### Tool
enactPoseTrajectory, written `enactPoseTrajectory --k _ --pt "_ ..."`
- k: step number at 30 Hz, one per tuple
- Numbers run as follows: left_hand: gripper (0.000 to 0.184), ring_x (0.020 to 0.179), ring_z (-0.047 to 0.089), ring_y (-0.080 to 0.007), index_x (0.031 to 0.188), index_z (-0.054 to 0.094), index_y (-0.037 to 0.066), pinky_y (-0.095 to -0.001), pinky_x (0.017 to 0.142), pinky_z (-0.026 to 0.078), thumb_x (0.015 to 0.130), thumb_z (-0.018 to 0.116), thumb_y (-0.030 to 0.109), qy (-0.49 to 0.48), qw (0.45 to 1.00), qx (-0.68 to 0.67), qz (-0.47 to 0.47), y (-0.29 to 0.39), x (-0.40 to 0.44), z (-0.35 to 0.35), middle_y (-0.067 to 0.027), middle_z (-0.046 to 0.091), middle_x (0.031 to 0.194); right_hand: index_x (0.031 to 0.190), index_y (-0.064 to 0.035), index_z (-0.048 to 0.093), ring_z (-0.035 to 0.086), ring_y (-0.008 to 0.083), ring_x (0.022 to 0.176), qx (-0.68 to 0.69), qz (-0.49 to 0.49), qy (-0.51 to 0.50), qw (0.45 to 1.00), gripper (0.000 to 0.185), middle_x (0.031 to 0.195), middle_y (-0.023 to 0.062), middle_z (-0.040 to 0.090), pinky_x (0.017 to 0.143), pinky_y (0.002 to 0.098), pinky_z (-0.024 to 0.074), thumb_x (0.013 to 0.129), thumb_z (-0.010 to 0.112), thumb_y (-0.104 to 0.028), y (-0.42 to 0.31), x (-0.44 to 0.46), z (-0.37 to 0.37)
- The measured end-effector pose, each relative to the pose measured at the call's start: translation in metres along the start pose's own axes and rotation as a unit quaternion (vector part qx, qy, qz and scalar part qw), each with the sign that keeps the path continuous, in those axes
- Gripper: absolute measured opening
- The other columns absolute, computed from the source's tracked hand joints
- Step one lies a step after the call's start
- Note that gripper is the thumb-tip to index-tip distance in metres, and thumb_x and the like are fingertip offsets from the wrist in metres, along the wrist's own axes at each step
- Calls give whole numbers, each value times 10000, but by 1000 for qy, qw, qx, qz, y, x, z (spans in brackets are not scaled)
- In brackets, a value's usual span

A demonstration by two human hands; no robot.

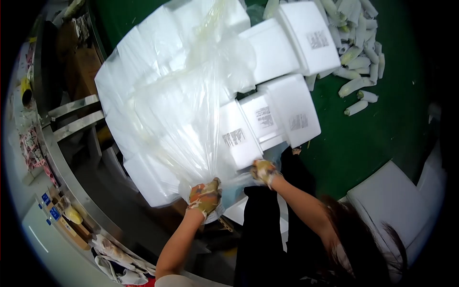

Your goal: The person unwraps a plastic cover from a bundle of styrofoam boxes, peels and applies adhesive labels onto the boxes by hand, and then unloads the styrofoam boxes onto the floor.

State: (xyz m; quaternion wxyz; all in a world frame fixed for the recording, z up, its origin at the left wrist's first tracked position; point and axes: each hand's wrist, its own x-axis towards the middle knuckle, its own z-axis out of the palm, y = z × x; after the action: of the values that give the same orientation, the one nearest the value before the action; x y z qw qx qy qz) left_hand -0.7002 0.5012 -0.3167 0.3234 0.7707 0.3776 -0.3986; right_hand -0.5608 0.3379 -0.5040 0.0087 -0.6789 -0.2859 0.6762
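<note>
A big clear plastic bag [184, 110] is drawn over part of a load of white foam boxes [291, 107], several of which carry printed labels. My left hand [205, 197], in a camouflage-patterned glove, is closed on the gathered lower end of the bag, where the film bunches into folds. To its right, my right hand [264, 172], gloved alike, is closed just below the labelled boxes. A strip of the film stretches between both hands and appears to be gripped in the right one too, though its fingertips are hidden.
Long white vegetables [356, 48] lie heaped on the green floor [354, 138] at upper right. A metal-edged bench [79, 191] with bags and small items curves along the left. White panels or boxes [389, 201] stand at lower right. Dark-clothed legs are below my hands.
</note>
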Motion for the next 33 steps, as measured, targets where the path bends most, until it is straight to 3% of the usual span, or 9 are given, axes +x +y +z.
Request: enactPoseTrajectory --k 2,6,8,16,18,20,22,26,33 --pt "267 742 628 -344 1016 607 68 -421 696 483 856 568 279 28 998 -36 37 17 -12 -29 -161 644 764 1081 -18 573 600 279 965 -43 -122 299 945 290 1023 172 613 804 359 481 845 617 -181 -14 -73 -43" --pt "267 663 571 -153 1027 592 57 -285 643 453 835 666 228 26 950 -269 156 71 -27 -85 -85 588 687 1231 -22 494 579 288 982 293 -460 153 824 550 1094 180 577 856 372 465 826 650 -360 -82 -164 -141" --pt "257 691 524 -71 1037 577 42 -225 603 428 821 692 122 75 882 -367 284 90 -6 -95 -36 568 734 1162 -14 533 593 268 925 -17 -382 64 922 454 1046 174 598 810 358 483 821 667 -282 -122 -213 -209" --pt "476 838 616 -155 1048 571 -63 -228 750 501 705 810 164 -150 825 -525 146 103 28 -142 -99 648 897 918 -36 570 604 155 796 54 -328 138 933 119 844 73 619 720 270 487 799 578 -36 -106 -237 -289" --pt "235 765 589 -100 912 627 -38 -228 688 483 745 755 67 -118 844 -511 115 120 25 -149 -49 654 841 932 -26 574 580 213 805 25 -305 186 934 186 854 105 597 774 310 474 748 601 -20 -100 -244 -288" --pt "211 736 580 -88 916 624 -40 -224 676 483 764 732 57 -53 761 -635 118 133 25 -148 -40 648 810 951 -32 580 569 275 823 -84 -288 262 917 214 896 128 582 776 352 473 739 611 -34 -94 -241 -282" --pt "196 745 573 -80 932 622 -30 -217 679 478 773 714 37 -49 761 -635 121 154 30 -149 -33 640 823 969 -35 583 559 318 866 -221 -270 525 776 233 963 144 563 772 392 473 746 635 -79 -99 -245 -270" --pt "207 791 561 -82 966 611 -2 -217 705 470 779 696 18 114 771 -608 149 183 37 -122 -24 625 879 962 -1 591 598 277 828 15 -307 358 882 248 919 148 599 740 347 488 784 676 -152 -95 -238 -266" --pt "179 795 572 -82 902 559 35 -222 700 482 780 685 -2 135 754 -633 112 227 42 -132 -49 607 891 968 36 587 592 85 770 351 -329 176 859 229 843 38 629 698 220 486 880 638 -169 -74 -222 -308"
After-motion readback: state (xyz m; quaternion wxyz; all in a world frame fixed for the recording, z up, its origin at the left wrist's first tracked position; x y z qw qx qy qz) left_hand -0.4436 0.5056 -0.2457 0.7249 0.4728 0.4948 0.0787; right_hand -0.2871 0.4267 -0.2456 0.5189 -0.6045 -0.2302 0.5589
